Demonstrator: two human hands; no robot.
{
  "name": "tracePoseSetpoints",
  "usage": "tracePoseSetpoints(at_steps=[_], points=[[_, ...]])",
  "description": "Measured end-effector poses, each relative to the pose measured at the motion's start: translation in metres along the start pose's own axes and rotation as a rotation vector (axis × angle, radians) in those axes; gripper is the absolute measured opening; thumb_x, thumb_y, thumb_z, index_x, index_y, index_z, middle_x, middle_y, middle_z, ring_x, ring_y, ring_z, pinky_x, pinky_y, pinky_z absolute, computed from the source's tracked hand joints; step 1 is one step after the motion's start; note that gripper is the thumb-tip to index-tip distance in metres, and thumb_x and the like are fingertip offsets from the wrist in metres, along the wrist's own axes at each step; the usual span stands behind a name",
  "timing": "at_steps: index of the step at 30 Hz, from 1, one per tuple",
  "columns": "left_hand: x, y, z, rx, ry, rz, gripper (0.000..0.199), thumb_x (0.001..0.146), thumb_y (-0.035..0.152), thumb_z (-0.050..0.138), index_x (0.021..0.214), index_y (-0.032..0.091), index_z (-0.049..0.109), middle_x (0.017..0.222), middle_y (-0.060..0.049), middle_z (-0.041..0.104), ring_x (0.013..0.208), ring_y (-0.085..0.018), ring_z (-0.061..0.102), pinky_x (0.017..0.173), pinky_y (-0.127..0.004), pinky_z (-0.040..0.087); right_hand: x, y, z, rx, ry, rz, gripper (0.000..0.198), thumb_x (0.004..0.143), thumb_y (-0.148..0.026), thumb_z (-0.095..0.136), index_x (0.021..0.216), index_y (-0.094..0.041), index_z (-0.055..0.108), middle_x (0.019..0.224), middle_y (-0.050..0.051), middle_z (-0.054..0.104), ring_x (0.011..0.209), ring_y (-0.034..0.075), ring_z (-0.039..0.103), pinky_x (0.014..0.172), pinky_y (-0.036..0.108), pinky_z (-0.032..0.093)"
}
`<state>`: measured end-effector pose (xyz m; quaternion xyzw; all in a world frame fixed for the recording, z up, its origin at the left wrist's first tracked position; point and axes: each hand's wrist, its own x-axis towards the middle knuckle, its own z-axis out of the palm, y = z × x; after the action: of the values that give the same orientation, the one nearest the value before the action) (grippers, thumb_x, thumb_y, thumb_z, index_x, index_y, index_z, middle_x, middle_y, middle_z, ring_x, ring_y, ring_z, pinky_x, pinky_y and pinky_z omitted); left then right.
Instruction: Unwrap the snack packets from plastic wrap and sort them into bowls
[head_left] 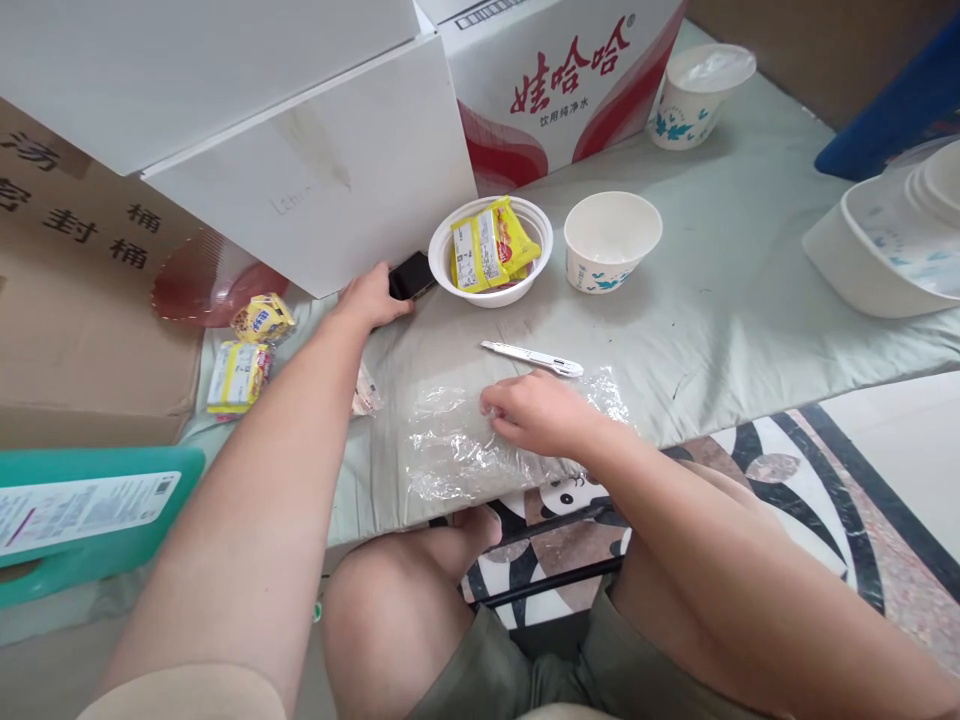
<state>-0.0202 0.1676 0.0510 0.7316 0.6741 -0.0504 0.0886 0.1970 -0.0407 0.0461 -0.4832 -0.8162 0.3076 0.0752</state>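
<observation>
My left hand [373, 298] reaches to the back of the table, its thumb and fingers on the near end of a black phone [412, 277]. Closed in a pinch, my right hand [536, 412] holds crumpled clear plastic wrap [450, 450] that lies flat near the table's front edge. Just beyond that hand is a white utility knife [534, 358]. A white bowl [545, 262] with yellow snack packets [491, 245] in it stands beside the phone. To its right is a paper cup [613, 240] with a blue leaf print.
White cartons [315, 180] and a red-and-white box [562, 95] line the back. Small packets [238, 378] and a red translucent dish [217, 280] lie left, near a green jug [97, 520]. Another paper cup [686, 110] and a white tub [870, 250] stand right.
</observation>
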Motion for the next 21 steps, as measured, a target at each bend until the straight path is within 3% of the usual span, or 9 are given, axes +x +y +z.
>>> tracePoseSetpoints(at_steps=[7,11,16,19,21], points=[[-0.020,0.007,0.007,-0.131,0.214,0.071,0.069,0.068,0.017,0.072,0.135,0.020,0.057,0.144,-0.016,0.055,0.133,-0.038,0.051,0.114,-0.051,0.040,0.001,-0.003,0.003,0.002,-0.002,-0.017,0.024,0.090,-0.018,0.049,0.102,-0.021,0.069,0.100,0.007,0.074,0.083,0.019,0.061,0.070,0.034,0.031],[-0.053,0.006,0.008,-0.337,0.275,0.049,0.047,0.074,0.022,0.067,0.121,0.020,0.065,0.132,-0.013,0.064,0.125,-0.033,0.058,0.112,-0.046,0.043,-0.001,-0.002,0.000,0.020,0.049,0.050,0.022,0.090,-0.022,0.049,0.102,-0.022,0.067,0.098,0.006,0.073,0.079,0.019,0.060,0.065,0.033,0.028],[-0.100,0.000,-0.001,-0.692,0.026,-0.013,0.018,0.077,0.030,0.062,0.085,0.018,0.073,0.098,-0.009,0.076,0.103,-0.028,0.068,0.097,-0.041,0.052,-0.007,0.000,-0.004,0.229,0.206,0.185,0.010,0.086,-0.025,0.057,0.095,-0.022,0.058,0.086,0.003,0.071,0.079,0.019,0.060,0.065,0.030,0.032],[-0.125,-0.002,-0.008,-1.045,-0.117,-0.067,0.021,0.081,0.037,0.062,0.083,0.020,0.073,0.103,-0.010,0.076,0.108,-0.027,0.069,0.097,-0.041,0.054,-0.009,-0.003,-0.006,0.557,0.296,0.220,0.013,0.082,-0.027,0.060,0.081,-0.023,0.047,0.077,0.001,0.067,0.075,0.017,0.061,0.067,0.029,0.038],[-0.139,-0.002,-0.009,-1.265,-0.212,-0.072,0.024,0.082,0.040,0.062,0.081,0.019,0.073,0.106,-0.011,0.077,0.108,-0.028,0.070,0.097,-0.042,0.055,-0.011,-0.007,-0.008,0.853,0.251,0.207,0.021,0.081,-0.029,0.059,0.076,-0.023,0.040,0.071,-0.001,0.065,0.072,0.017,0.064,0.068,0.029,0.042]])
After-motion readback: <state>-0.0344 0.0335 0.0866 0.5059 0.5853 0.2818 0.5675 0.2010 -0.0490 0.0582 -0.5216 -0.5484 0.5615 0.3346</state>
